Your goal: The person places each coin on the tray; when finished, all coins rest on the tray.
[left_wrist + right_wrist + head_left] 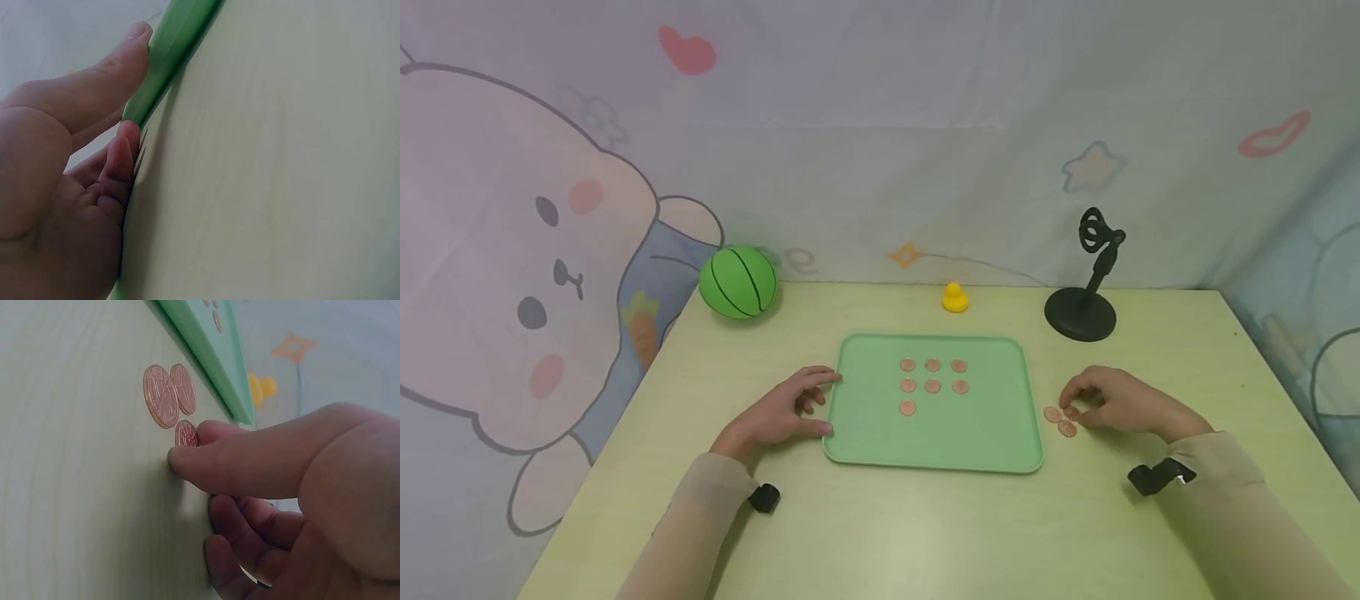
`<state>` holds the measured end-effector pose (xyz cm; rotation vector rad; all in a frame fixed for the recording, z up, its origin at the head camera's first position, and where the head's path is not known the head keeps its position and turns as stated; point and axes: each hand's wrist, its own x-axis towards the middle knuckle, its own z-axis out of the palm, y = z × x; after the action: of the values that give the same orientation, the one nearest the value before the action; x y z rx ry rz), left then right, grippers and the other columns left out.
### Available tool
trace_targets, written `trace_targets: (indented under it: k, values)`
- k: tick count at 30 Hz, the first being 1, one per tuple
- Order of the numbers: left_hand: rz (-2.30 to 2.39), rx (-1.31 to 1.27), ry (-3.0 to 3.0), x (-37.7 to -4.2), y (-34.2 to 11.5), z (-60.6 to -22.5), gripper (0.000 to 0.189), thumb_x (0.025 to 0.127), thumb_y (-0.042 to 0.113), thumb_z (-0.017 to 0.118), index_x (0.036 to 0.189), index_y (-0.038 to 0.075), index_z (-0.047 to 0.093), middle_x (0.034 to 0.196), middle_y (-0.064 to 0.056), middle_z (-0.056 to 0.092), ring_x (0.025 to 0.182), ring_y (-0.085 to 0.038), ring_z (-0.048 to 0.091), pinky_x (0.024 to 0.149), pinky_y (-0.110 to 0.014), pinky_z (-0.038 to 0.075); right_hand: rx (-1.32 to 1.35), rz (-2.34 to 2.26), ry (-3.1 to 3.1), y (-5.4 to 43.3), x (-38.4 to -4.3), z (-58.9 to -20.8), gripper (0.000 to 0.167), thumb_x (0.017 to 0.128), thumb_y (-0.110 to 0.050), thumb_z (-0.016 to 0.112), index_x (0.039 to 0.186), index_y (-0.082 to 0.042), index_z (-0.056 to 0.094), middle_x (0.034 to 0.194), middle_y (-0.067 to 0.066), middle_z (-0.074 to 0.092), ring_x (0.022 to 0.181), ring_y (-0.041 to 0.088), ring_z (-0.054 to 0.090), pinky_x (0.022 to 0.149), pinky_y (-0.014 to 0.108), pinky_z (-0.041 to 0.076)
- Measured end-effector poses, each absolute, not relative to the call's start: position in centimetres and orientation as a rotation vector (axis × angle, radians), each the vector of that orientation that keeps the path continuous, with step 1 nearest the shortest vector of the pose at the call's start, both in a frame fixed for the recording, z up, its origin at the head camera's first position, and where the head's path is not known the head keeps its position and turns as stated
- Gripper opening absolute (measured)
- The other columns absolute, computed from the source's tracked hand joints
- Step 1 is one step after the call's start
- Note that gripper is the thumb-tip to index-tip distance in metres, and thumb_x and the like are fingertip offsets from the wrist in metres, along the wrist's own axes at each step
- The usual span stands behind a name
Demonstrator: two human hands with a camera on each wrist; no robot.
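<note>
A green tray (985,433) lies on the table with several copper coins (932,386) in rows on it. At its left rim is my left hand (786,410), thumb and index finger spread along the edge; the left wrist view puts the thumb (134,53) against the tray's side. Right of the tray, my right hand (1120,402) has thumb and index finger around one copper coin (187,433), which is partly hidden by the thumb. Two more coins (161,395) lie flat on the table beside it, their edges close together.
Along the table's back stand a green ball (739,282) at the left, a yellow rubber duck (955,298) and a black stand (1081,315) with a clip on top. A printed cloth (880,150) hangs behind the table (895,533).
</note>
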<state>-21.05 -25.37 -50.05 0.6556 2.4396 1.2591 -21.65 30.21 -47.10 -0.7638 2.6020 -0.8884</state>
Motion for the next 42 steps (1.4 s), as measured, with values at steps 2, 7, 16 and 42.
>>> trace_targets:
  k: [2, 7, 16, 42]
  values:
    - [1.258, 0.660, 2.444, -21.0, -25.4, -50.1, 0.079, 0.088, 0.017, 0.088, 0.156, 0.011, 0.049, 0.156, -0.012, 0.041, 0.108, -0.025, 0.053, 0.093, -0.033, 0.048, -0.762, -0.859, 2.610, 30.1, -21.7, -47.0, 0.017, 0.088, -0.004, 0.082, 0.099, -0.016, 0.076, 0.105, 0.000, 0.068, 0.095, 0.016, 0.063, 0.087, 0.033, 0.055]
    - [1.261, 0.663, 2.442, -21.0, -25.4, -50.1, 0.078, 0.088, 0.017, 0.087, 0.156, 0.011, 0.049, 0.156, -0.013, 0.041, 0.108, -0.025, 0.053, 0.093, -0.032, 0.048, -0.770, -0.805, 2.608, 29.9, -21.8, -46.8, 0.016, 0.087, -0.003, 0.082, 0.096, -0.015, 0.075, 0.100, -0.002, 0.066, 0.091, 0.014, 0.061, 0.084, 0.033, 0.054]
    - [1.261, 0.652, 2.434, -20.9, -25.3, -50.0, 0.079, 0.088, 0.019, 0.088, 0.156, 0.012, 0.049, 0.156, -0.011, 0.041, 0.108, -0.024, 0.054, 0.093, -0.032, 0.047, -0.790, -0.741, 2.627, 29.7, -21.8, -46.6, 0.019, 0.086, -0.001, 0.082, 0.094, -0.015, 0.072, 0.092, -0.004, 0.062, 0.086, 0.013, 0.057, 0.078, 0.032, 0.053]
    - [1.257, 0.622, 2.430, -21.0, -25.3, -50.1, 0.080, 0.087, 0.018, 0.088, 0.157, 0.015, 0.049, 0.157, -0.008, 0.040, 0.108, -0.024, 0.053, 0.095, -0.032, 0.047, -0.755, -0.662, 2.674, 28.8, -22.3, -46.9, 0.033, 0.075, 0.016, 0.074, 0.083, -0.015, 0.064, 0.080, -0.005, 0.055, 0.076, 0.014, 0.049, 0.070, 0.029, 0.042]
